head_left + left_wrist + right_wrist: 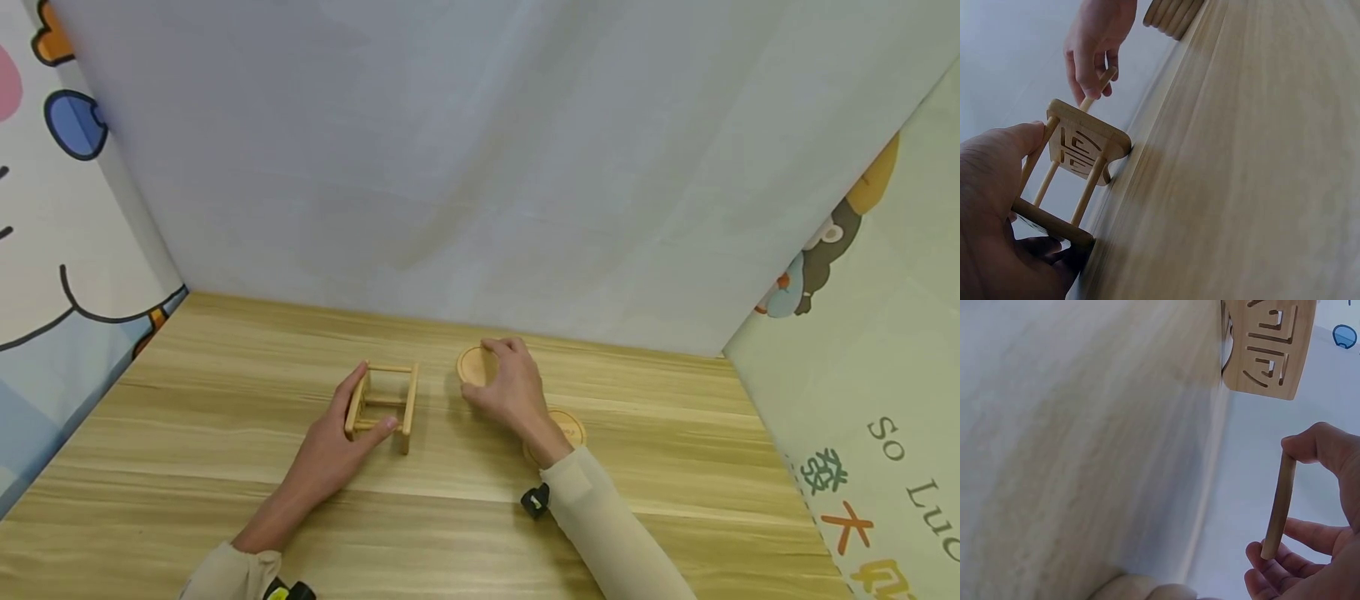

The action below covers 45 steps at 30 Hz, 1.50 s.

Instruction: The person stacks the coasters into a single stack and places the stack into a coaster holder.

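The left hand (330,450), fingers spread, grips a wooden rack (386,401) on the counter (420,533), likely steadying it, while the right hand (516,390), fingers parted, pinches a coaster (474,367) by its rim.

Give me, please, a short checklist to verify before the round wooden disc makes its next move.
1. Left grip on the rack: ok, holding it.
2. Right grip on the disc: ok, held by its rim.
3. Rack standing on the tabletop: ok.
4. Rack free inside: ok, no disc between its panels.
5. Disc above the rack: not ok, it is to the rack's right.
6. Disc's fit inside the rack: cannot tell.
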Each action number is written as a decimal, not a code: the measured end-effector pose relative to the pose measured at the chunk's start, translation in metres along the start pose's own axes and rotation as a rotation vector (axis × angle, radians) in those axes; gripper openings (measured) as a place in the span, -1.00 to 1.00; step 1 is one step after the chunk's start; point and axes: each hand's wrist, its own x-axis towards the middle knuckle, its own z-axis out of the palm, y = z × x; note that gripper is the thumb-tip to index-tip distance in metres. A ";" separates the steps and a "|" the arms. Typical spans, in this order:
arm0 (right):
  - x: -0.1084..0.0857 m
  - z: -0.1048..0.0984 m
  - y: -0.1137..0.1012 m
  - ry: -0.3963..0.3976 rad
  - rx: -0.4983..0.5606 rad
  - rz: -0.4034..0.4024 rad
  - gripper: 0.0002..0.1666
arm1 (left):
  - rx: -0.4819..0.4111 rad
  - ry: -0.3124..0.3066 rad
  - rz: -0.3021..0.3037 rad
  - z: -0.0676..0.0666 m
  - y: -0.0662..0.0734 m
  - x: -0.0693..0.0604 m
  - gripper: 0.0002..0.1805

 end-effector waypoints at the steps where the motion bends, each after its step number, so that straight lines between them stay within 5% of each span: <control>1: -0.001 0.000 0.000 0.002 0.002 -0.003 -0.09 | 0.001 0.001 0.001 0.000 0.000 0.000 0.03; 45: -0.032 -0.017 -0.002 0.119 0.046 -0.117 -0.12 | -0.001 -0.006 -0.004 0.002 -0.004 0.002 0.03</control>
